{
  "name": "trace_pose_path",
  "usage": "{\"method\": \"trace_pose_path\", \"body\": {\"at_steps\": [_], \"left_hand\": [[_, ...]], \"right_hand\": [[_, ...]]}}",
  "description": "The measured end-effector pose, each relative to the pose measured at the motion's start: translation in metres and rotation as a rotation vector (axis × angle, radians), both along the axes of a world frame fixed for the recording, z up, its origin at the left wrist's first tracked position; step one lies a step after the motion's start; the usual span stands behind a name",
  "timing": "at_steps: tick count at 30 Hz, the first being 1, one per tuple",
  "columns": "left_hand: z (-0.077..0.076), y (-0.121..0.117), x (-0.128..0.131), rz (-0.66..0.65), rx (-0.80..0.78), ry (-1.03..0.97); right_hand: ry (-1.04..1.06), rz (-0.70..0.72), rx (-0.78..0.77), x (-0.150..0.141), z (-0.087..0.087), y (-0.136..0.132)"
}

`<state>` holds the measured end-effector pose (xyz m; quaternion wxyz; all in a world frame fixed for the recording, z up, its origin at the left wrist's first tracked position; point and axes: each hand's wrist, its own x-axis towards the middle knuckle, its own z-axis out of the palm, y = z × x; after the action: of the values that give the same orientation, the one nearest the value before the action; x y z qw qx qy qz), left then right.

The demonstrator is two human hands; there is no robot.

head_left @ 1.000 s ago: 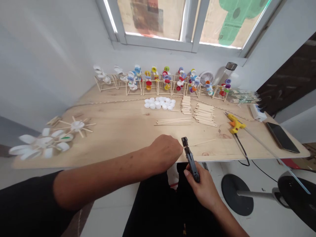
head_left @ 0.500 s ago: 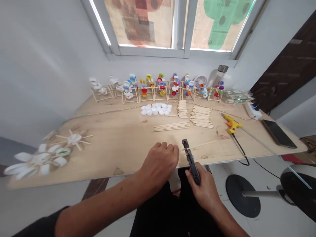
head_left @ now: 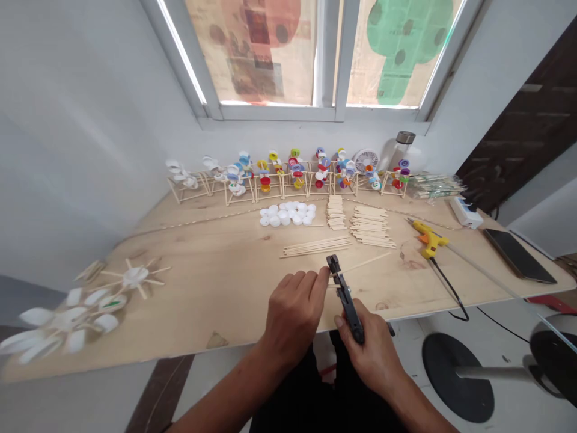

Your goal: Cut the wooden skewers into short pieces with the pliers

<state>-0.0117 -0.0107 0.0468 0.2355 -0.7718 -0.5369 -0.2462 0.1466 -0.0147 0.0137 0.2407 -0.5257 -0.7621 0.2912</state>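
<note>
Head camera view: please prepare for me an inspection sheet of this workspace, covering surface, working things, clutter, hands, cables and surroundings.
Surface: wooden tabletop, pale, with darker knots.
Working things: thin stick lies across the head of the black tool; stick piles and white caps lie beyond.
Clutter: yellow glue gun and phone at the right.
Hands: right hand grips the black tool; left hand is curled beside its head, fingertips hidden.
Cables: black cord runs from the glue gun over the front edge.
Surroundings: window behind; round black base on the floor.
</note>
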Motion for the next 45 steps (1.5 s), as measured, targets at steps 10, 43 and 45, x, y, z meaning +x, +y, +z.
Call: {"method": "trace_pose_path", "body": {"at_steps": [10,43,45], "left_hand": [[-0.005,0.014,-0.011,0.034,0.080,-0.017],[-0.021,0.034,-0.011,0.000,0.104,-0.025],[-0.023,0.035,-0.016,-0.058,0.163,-0.011]], "right_hand": [[-0.060,0.005,0.057,-0.015,-0.009,0.016],[0.035,-0.050,-0.083,-0.018,-0.009,0.023],[0.027,-0.046,-0.078,-0.016,-0.005,0.018]]}}
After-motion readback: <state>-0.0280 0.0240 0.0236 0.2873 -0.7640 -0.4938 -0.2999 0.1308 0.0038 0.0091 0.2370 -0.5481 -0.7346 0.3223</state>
